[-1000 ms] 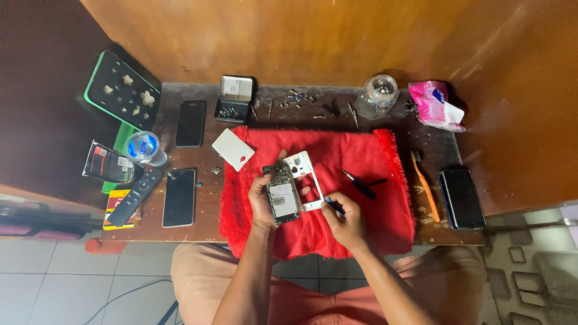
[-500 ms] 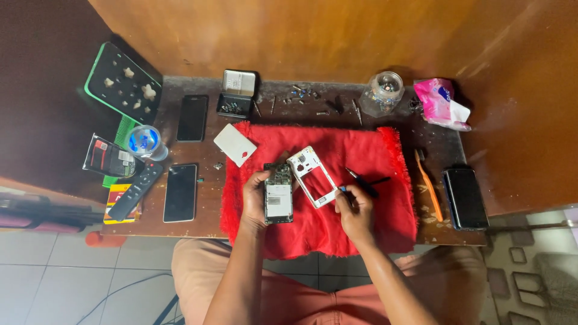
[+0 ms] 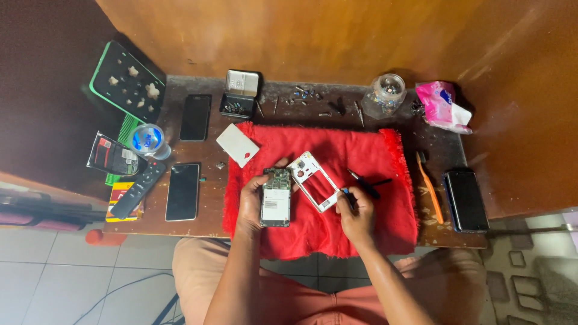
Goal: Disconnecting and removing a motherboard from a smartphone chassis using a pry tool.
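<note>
The left hand (image 3: 256, 201) holds an opened phone body (image 3: 276, 204) with its circuit board showing; the grip of this hand is closed around the left edge of the phone body, and the phone lies over the red cloth (image 3: 361, 153) in the middle of the counter (image 3: 430, 144). Just beside it, on the right, a white phone frame (image 3: 313, 180) lies tilted on the cloth, touching the upper right corner of the phone body. The right hand (image 3: 356, 213) rests on the cloth near the lower end of the frame, and its grip is closed on a small dark screwdriver (image 3: 348, 194) with a blue part. Another dark tool (image 3: 364, 183) lies on the cloth just beyond this hand.

A white flat cover (image 3: 237, 144) lies at the upper left corner of the cloth. On the left part of the counter there are two dark phones (image 3: 195, 117) (image 3: 182, 191), a black remote control (image 3: 137, 189) and a small open metal box (image 3: 239, 93). Near the back edge stand a glass jar (image 3: 385, 93) and a pink packet (image 3: 442, 105). On the right side lie an orange tool (image 3: 428, 186) and one more dark phone (image 3: 466, 201).
</note>
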